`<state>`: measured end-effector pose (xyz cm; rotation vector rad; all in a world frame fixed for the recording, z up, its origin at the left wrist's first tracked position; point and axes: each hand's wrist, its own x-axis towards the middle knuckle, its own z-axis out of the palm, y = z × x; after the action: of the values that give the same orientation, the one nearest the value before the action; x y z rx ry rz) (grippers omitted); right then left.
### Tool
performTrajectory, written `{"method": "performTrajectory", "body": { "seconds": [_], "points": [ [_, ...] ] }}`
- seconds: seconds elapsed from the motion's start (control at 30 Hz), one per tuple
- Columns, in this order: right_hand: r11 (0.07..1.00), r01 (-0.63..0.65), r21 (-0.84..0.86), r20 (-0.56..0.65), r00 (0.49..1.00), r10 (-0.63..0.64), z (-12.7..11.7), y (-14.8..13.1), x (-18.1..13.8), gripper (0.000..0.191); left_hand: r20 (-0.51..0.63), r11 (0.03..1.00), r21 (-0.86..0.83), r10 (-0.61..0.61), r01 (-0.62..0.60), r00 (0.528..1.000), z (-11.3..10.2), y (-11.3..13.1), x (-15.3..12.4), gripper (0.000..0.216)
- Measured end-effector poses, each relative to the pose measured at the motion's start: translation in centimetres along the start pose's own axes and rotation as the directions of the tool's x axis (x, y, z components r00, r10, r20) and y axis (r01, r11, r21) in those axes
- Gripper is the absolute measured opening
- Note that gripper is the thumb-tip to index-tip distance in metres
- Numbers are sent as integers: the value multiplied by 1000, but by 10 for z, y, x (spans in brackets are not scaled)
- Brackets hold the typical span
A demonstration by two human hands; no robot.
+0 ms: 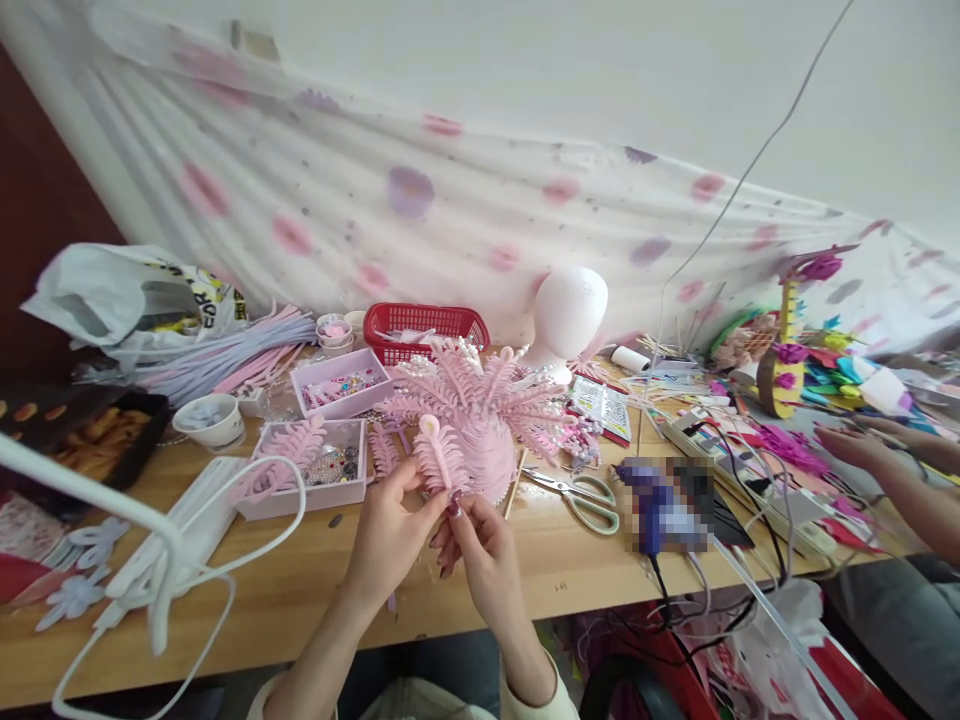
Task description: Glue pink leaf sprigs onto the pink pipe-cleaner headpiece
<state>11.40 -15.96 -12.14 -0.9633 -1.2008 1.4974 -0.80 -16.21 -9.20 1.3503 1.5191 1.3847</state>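
We saw the left hand (394, 525) with its thumb and forefinger nearly together, pinching the base of 1 pink frond (441, 455). The right hand (486, 560) met it there, thumb and fingertips drawn in on the same stem, other fingers curled below. We had the frond upright, just in front of the pink headpiece (491, 455).

We judged that too hard a pinch could kink the stem or flatten its loops. The headpiece crowded close behind, so a careless push could snag the frond on it. The white cable (303, 490) looped over the bead tray (330, 498); a sweep of the left arm could drag it and spill beads.

For writing, we found dark, tilted letters on the white bag (82, 290), perhaps "FOR". The packet (600, 405) bore print too small to read; we could make out no brand.
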Motion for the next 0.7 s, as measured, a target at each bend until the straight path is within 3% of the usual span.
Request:
{"method": "performTrajectory", "body": {
  "seconds": [0.1, 0.4, 0.7],
  "points": [
    [999, -10, 54, 15, 1000, 10, -1, -1, 0, 51, 10, 999, 38, 3, -3, 1000, 1, 0, -1, 11],
    [988, -2, 155, -88, 996, 16, -13, 13, 1, 52, -5, 953, 278, 129, -123, 992, 21, -2, -5, 12],
    [979, 7, 205, -166, 986, 28, -18, 15, -3, 51, 32, 972, 223, 63, -68, 998, 33, -2, -8, 19]
  ]
}}
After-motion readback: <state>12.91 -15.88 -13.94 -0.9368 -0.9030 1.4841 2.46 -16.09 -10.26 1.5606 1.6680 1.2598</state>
